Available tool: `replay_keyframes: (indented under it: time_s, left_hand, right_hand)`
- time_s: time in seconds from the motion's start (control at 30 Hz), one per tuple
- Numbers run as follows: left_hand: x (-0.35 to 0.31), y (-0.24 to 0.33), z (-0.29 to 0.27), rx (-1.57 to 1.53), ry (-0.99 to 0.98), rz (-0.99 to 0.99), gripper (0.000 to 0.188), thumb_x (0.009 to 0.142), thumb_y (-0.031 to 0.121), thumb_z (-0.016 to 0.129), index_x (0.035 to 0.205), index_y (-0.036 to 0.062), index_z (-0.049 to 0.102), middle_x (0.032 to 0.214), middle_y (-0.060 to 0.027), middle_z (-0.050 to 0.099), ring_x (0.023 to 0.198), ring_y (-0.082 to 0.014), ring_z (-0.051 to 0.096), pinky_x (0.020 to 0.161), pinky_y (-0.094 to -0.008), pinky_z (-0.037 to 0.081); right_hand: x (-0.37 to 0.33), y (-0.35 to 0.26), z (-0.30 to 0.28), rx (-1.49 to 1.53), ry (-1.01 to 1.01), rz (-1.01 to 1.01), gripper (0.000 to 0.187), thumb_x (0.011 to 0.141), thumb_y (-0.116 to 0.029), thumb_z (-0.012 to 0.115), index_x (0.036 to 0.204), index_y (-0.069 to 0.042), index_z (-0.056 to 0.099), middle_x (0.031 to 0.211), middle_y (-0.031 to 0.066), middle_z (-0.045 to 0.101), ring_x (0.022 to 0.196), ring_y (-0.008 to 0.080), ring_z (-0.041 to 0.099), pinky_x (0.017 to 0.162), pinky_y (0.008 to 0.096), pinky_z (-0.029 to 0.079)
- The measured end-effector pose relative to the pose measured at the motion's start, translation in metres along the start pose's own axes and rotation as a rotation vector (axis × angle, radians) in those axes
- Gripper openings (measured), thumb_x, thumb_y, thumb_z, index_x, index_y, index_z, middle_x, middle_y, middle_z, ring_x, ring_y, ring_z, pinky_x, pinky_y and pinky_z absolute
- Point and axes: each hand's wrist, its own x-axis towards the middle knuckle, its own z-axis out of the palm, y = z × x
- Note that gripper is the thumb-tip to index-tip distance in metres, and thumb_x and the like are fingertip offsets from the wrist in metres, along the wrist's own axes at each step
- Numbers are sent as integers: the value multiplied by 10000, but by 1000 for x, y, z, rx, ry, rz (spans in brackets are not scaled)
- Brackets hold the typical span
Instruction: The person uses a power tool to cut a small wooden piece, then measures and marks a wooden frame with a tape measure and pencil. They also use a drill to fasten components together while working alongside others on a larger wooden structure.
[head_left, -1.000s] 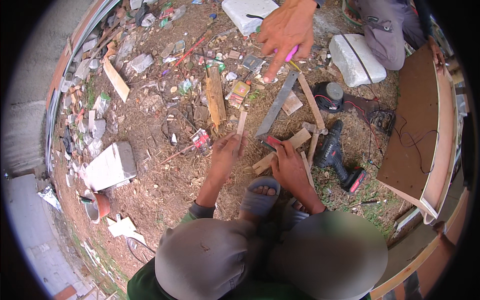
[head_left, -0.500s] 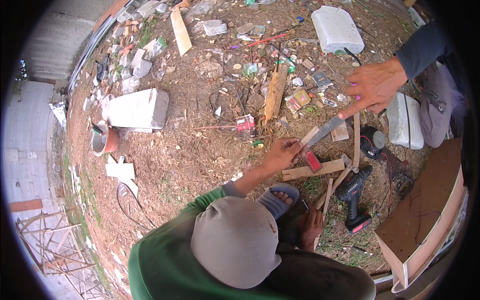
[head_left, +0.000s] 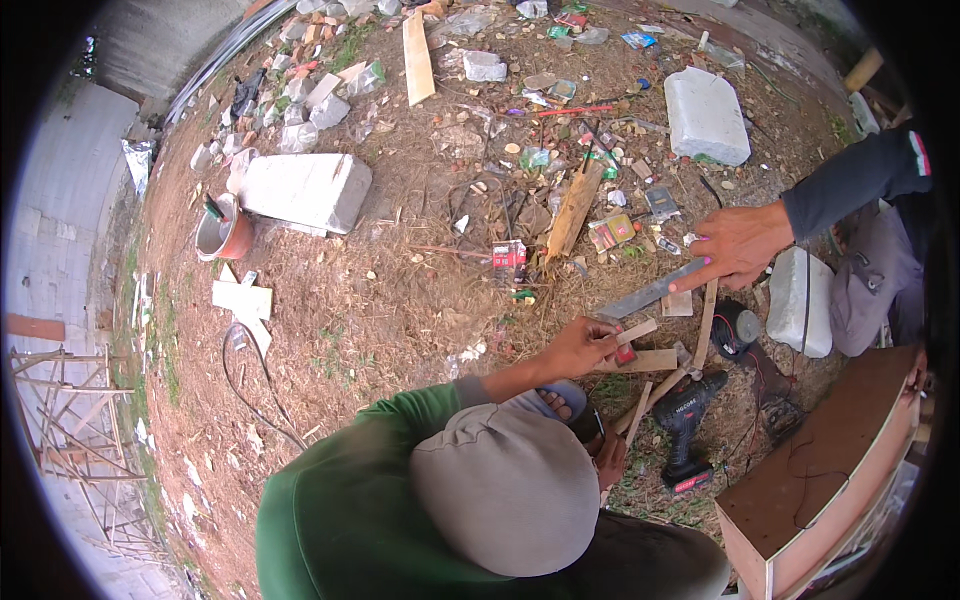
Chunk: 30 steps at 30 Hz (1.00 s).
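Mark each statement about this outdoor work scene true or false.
1. The dark-sleeved hand touches one end of the grey flat bar. True.
2. The cordless drill is held in a hand. False: it lies on the ground beside thin wood strips.
3. The green-sleeved hand holds a small wood piece. True.
4. The orange bucket stands on top of the white block. False: it stands on the ground beside it.
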Motion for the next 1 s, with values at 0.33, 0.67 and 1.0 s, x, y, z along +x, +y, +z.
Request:
replay_keyframes:
  time_s: [0.33, 0.67, 1.0]
  left_hand:
    - [-67, 19, 30, 103, 35, -62, 294, 1066, 241, 631, 1109, 5, 802, 798, 3, 681, 695, -75, 592, 636, -295, 474]
    - [-66, 21, -20, 436, 60, 86, 314, 1037, 251, 633, 1119, -2, 800, 845, -84, 734, 789, -146, 655, 722, -373, 529]
    - [-23, -3, -73, 152, 31, 40, 295, 1042, 205, 636, 1126, -8, 822, 793, -35, 718, 719, -92, 615, 672, -307, 512]
  right_hand:
    - [12, -4, -9, 166, -39, -17, 282, 1019, -162, 651, 1279, -56, 685, 1024, 194, 659, 936, 458, 663, 794, 558, 537]
    - [12, 8, -14, 149, -214, -36, 239, 1037, -207, 657, 1195, -32, 701, 945, 203, 676, 810, 430, 666, 696, 549, 523]
    - [-3, 11, 13, 77, -3, 33, 335, 1063, -276, 591, 1303, -60, 681, 1088, 201, 715, 845, 384, 708, 675, 516, 561]
